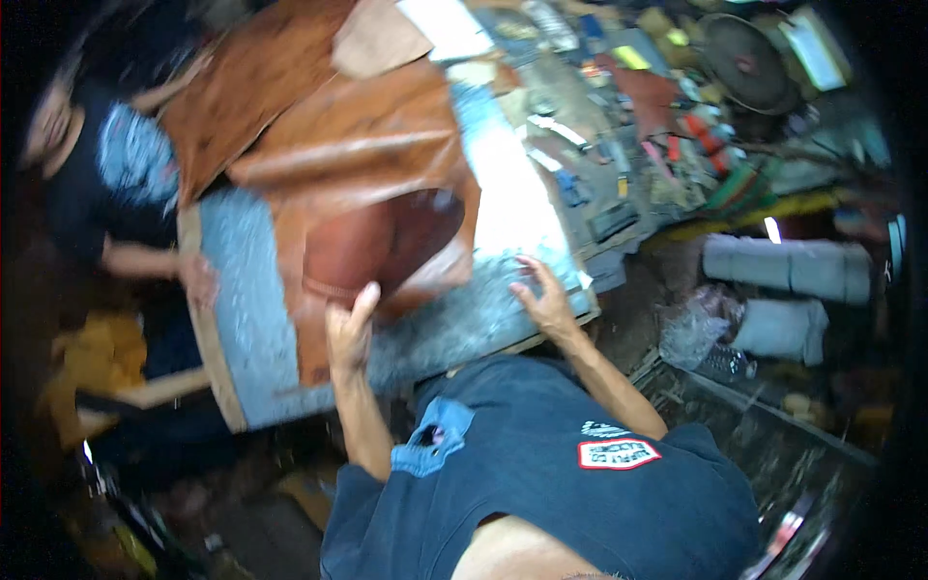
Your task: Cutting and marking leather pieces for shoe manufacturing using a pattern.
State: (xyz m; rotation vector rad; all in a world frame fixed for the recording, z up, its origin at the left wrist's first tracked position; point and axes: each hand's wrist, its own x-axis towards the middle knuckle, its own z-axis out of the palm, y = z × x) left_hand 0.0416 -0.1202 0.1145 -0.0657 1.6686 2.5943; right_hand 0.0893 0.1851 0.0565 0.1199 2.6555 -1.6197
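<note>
My left hand (350, 329) grips the near edge of a dark reddish-brown leather piece (372, 246), thumb on top beside a pale line like stitching along that edge. The piece has a curved outline and is held over a larger tan-brown leather hide (362, 145) spread on the worktable. To the right, my right hand (543, 302) is held over the table's grey-blue top (435, 329) near its front right corner, fingers apart and nothing in them. Motion blurs the leather piece and the fingertips somewhat.
A person (97, 184) stands at the left, one hand (200, 282) at the table's left edge. A pale leather piece (382, 39) lies at the back. A cluttered bench (619, 145) with tools and scraps stands at the right, above wrapped rolls (788, 269).
</note>
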